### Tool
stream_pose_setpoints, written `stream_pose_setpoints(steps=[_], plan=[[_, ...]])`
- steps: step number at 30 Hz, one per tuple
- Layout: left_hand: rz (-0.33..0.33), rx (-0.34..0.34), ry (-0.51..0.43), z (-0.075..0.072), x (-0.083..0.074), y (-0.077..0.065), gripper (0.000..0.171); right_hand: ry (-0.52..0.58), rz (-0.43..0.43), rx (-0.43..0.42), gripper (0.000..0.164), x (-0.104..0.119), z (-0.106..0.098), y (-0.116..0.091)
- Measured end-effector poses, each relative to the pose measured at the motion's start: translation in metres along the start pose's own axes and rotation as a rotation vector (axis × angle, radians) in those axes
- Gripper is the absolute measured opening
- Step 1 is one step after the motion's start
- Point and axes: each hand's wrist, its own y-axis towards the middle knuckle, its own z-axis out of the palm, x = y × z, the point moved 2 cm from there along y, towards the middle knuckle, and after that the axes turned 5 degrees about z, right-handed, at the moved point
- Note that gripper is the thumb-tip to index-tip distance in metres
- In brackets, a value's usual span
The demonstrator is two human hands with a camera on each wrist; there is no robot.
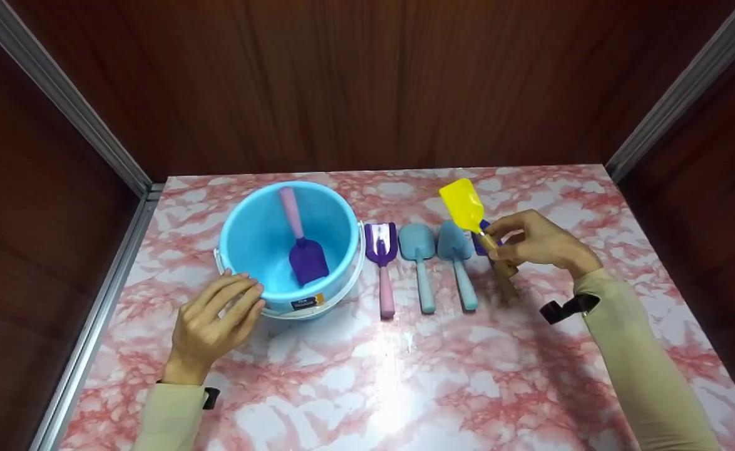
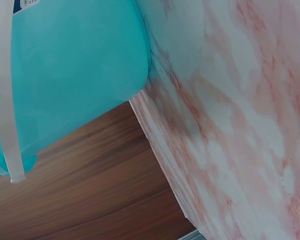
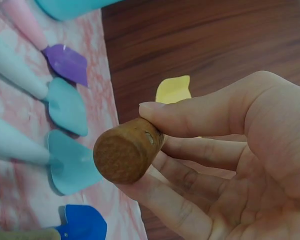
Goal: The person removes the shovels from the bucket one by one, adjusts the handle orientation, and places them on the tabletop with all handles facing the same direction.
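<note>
My right hand [image 1: 539,241] pinches the wooden handle [image 3: 130,150] of a yellow toy shovel [image 1: 462,203], holding it above the table with its blade up and to the left. Beneath it lies a blue shovel [image 3: 85,222] with a wooden handle, partly hidden in the head view. At the left, my left hand [image 1: 214,322] rests its loosely bent fingers at the near-left rim of a light blue bucket [image 1: 233,235]; the left wrist view shows the bucket's side but not the hand. Inside the bucket leans a purple shovel [image 1: 308,260] with a pink handle.
Right of the bucket lie another purple shovel [image 1: 382,244] with a pink handle and two pale blue shovels, one rounder [image 1: 417,241] and one more pointed [image 1: 454,241]. The bucket's white handle [image 1: 345,285] hangs down its near side. Brown wood-grain panels [image 1: 367,81] enclose the marbled table [image 1: 342,388].
</note>
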Motion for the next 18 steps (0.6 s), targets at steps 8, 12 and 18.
stream_pose_setpoints(steps=[8,12,18], plan=[[-0.010,0.002,-0.003,-0.001,-0.001,-0.003,0.025,0.064,-0.002,-0.015,0.050,-0.013,-0.001,-0.003],[-0.004,-0.002,-0.002,-0.001,-0.001,-0.002,0.025,0.060,0.004,-0.034,0.054,-0.018,-0.005,-0.005],[0.008,-0.011,-0.006,0.000,0.001,0.000,0.024,0.037,0.013,-0.061,0.059,-0.025,-0.010,-0.007]])
